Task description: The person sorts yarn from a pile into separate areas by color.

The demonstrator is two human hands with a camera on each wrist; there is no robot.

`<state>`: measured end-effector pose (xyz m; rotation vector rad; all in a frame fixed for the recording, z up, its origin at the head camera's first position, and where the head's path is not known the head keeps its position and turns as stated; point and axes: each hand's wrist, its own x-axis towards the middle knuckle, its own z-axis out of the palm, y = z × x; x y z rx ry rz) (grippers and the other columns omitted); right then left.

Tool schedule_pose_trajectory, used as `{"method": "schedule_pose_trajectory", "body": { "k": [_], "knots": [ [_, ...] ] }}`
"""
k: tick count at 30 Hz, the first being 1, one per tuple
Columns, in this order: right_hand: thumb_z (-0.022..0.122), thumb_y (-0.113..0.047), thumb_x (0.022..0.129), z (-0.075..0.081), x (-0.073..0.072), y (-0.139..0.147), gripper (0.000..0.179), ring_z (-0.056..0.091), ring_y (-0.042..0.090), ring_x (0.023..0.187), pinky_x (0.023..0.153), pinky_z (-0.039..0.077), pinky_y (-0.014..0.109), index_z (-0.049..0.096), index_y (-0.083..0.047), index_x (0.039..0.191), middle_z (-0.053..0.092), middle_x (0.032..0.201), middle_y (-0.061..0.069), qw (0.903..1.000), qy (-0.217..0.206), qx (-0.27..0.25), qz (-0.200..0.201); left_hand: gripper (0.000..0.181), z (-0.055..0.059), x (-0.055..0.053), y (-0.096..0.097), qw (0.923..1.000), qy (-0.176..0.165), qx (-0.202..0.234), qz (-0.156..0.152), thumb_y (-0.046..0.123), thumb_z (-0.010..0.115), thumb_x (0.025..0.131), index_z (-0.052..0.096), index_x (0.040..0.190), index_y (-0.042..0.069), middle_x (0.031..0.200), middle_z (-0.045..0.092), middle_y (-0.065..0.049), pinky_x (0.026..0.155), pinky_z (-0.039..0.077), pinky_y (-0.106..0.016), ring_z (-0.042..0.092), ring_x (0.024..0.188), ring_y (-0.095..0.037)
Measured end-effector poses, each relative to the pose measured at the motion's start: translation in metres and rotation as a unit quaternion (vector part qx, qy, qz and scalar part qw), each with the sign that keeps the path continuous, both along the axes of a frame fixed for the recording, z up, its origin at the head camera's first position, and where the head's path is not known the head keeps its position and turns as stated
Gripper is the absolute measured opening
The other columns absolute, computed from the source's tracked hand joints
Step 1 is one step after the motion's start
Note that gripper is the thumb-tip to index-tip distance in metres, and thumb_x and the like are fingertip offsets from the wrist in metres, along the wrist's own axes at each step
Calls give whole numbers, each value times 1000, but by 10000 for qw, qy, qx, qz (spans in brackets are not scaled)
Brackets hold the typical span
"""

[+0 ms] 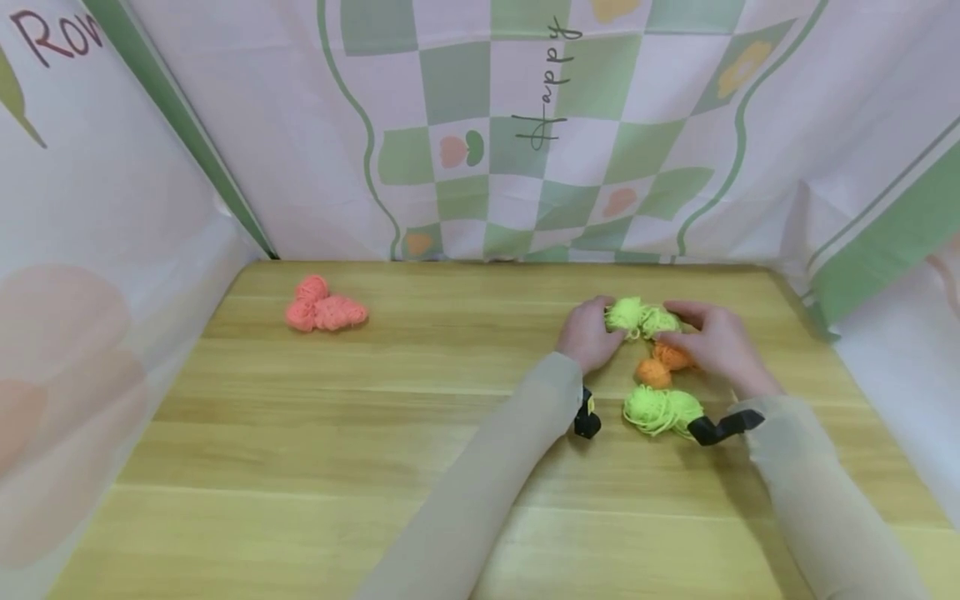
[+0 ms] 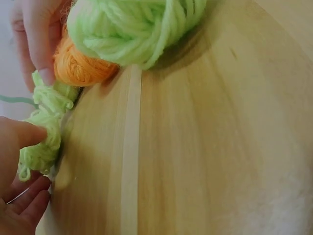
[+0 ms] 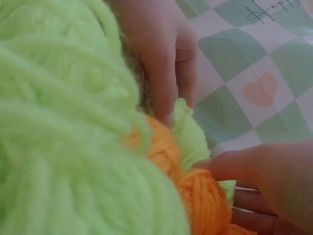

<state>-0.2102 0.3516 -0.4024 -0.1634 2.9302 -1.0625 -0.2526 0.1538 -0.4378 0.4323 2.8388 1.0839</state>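
A lime-green yarn bundle (image 1: 628,316) with a narrow waist lies toward the back right of the table. My left hand (image 1: 588,335) grips its left lobe, thumb in front and fingers behind, as the left wrist view shows. At its right end, my right hand (image 1: 722,346) holds the other lobe between thumb and fingers. Orange yarn (image 1: 655,373) in two rounded lumps sits just in front, partly under the right hand; the right thumb overlaps it in the right wrist view. Nearer still lies a thicker lime-green skein (image 1: 660,410), large in both wrist views.
Pink yarn (image 1: 324,312) in several lumps lies at the back left of the wooden table (image 1: 360,450). A printed cloth (image 1: 517,192) hangs along the back edge and both sides. Black wrist mounts (image 1: 587,415) jut out near the front skein.
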Motion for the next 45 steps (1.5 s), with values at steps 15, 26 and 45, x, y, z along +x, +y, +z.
{"method": "schedule_pose_trajectory", "body": {
  "k": [15,26,45],
  "knots": [
    [78,-28,93,0,0,-2,57,53,52,123,101,42,63,60,3,137,57,135,31,9999,73,90,-85,63,-5,-2,0,9990,182,250,-312,41,82,85,58,139,18,131,63,6,102,42,-19,57,119,-9],
    [79,-29,92,1,-1,-4,54,54,50,122,99,44,62,64,1,134,59,133,29,9997,52,256,26,65,-7,0,6,9996,117,222,-147,31,84,86,53,142,16,130,65,0,100,44,-19,60,118,-12],
    [79,-28,92,2,-4,-3,56,63,45,110,92,50,57,62,4,135,64,124,30,9991,1,414,98,57,0,2,-12,9993,252,228,-135,17,79,88,59,141,13,131,65,-2,104,42,-21,59,121,-14]
  ]
}}
